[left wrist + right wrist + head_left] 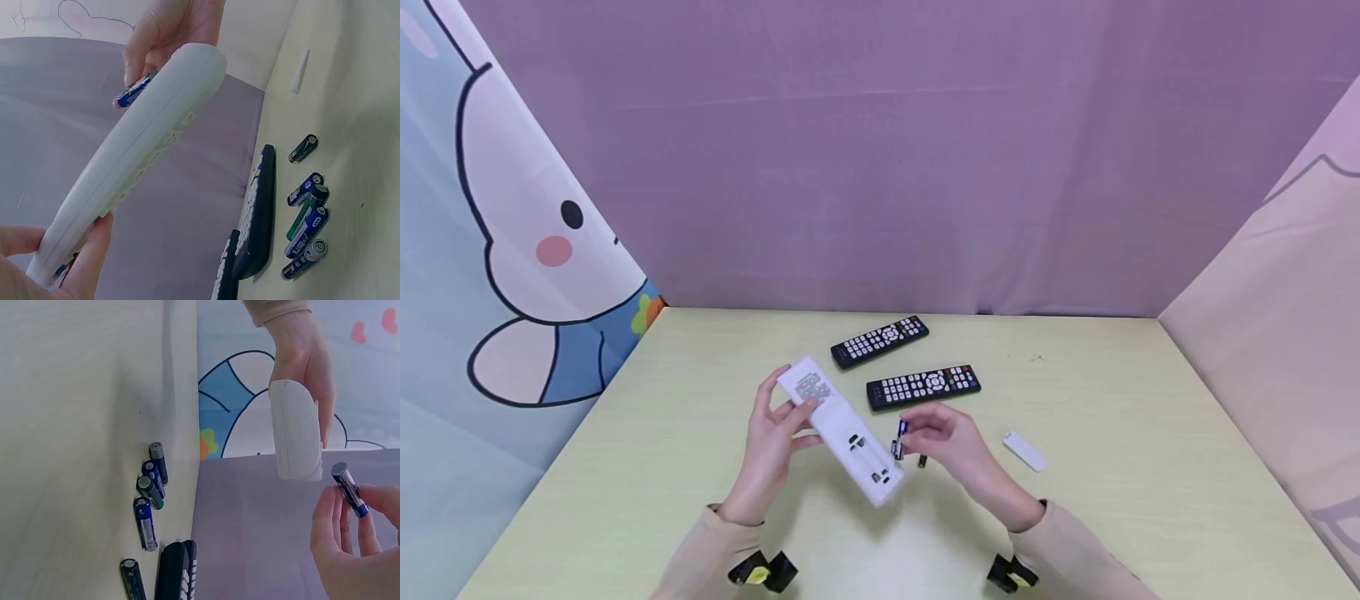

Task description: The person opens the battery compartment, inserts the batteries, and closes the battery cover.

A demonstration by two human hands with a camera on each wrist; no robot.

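Observation:
My left hand (769, 454) grips a white remote control (837, 423) near its upper end. The remote is tilted above the table with its back facing me, and its bare battery compartment (868, 458) lies uncovered at the lower end. Close beside that end, my right hand (953, 446) pinches a blue battery (350, 490) between thumb and fingers. A gap separates this battery from the remote in the right wrist view. Several loose batteries (307, 232), blue, green and dark, lie on the table below; the remote and right hand hide most of them in the head view.
Two black remotes (880, 342) (923, 387) lie buttons up beyond my hands. A small white battery cover (1024, 451) rests on the table (1112, 417) to the right. Purple cloth (887, 183) stands at the back, with printed cloth at both sides.

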